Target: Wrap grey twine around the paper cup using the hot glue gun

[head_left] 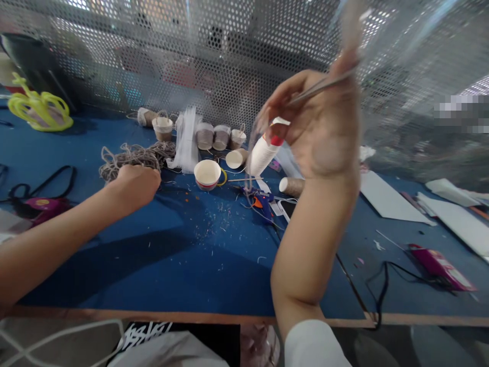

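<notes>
My left hand (138, 186) is closed at the near edge of a tangled pile of grey cord (130, 155), its fingers mostly hidden. My right hand (317, 122) is raised high over the table and blurred by motion. A strand of grey cord (324, 86) runs across its bent fingers, and a loop hangs down toward the table. Behind these fingers leans a stack of white paper cups (263, 155) with a red part at its top. A single paper cup (207, 175) stands upright between my hands.
Cord-wrapped little cups (205, 136) and a bundle of clear plastic strips (187, 140) line the back, before a perforated metal screen (229, 56). A blue glue gun (264, 206) lies mid-table. Purple glue guns (439, 267) with black cables, white boards (393, 199) and a yellow crown (40, 109) lie around.
</notes>
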